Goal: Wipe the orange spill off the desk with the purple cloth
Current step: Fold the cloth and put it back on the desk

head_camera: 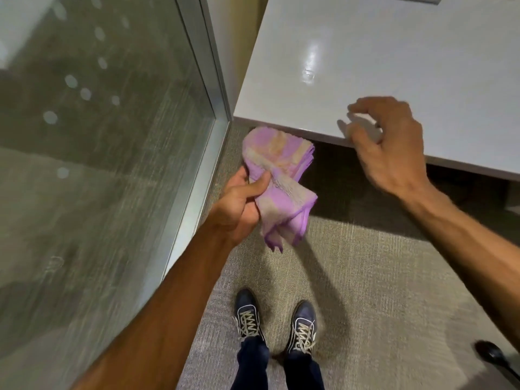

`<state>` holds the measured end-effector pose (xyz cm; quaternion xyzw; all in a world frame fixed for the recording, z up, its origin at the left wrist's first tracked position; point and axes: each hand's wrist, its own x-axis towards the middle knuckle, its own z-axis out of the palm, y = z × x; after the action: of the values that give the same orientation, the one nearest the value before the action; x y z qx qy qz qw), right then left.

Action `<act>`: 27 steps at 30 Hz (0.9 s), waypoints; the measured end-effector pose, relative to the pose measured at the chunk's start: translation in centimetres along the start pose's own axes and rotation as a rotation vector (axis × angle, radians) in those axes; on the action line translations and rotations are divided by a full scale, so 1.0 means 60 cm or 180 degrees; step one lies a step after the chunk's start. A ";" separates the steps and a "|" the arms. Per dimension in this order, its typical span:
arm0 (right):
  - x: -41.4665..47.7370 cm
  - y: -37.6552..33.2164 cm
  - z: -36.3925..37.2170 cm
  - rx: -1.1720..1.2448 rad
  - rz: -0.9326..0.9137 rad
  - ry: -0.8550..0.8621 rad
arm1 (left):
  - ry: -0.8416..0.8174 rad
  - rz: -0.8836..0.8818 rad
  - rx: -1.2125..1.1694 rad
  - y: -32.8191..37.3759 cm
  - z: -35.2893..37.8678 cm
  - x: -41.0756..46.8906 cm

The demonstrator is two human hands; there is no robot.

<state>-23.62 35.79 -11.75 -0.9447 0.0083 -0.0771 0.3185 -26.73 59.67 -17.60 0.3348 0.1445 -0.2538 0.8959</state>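
My left hand [242, 205] grips the purple cloth [281, 181], bunched and stained with pale orange patches, below and in front of the white desk's [365, 52] front edge, over the carpet. My right hand [385, 144] hovers at the desk's front edge with curled, spread fingers and nothing in it; it is blurred. The desk top looks glossy, with a wet sheen [309, 68] near its middle. No orange spill is plainly visible on it.
A glass wall [98, 136] with a metal frame [213, 80] stands close on the left. Grey carpet [380, 277] lies under my two dark shoes [247, 316]. A black chair base [492, 353] pokes in at the lower right.
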 end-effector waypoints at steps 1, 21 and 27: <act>-0.015 -0.017 -0.004 0.0261 0.0190 -0.0087 | -0.0032 0.0072 0.0147 0.001 0.012 -0.009; -0.136 -0.119 -0.105 0.0556 0.0792 -0.0480 | 0.0360 0.0597 0.1327 -0.025 0.218 -0.080; -0.149 -0.102 -0.167 0.0494 0.0824 -0.0126 | 0.0258 0.0464 0.1133 -0.020 0.261 -0.086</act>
<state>-34.17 35.21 -1.44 -0.9097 0.1178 -0.0172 0.3979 -30.31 50.21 -4.53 0.5075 0.1087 -0.1961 0.8320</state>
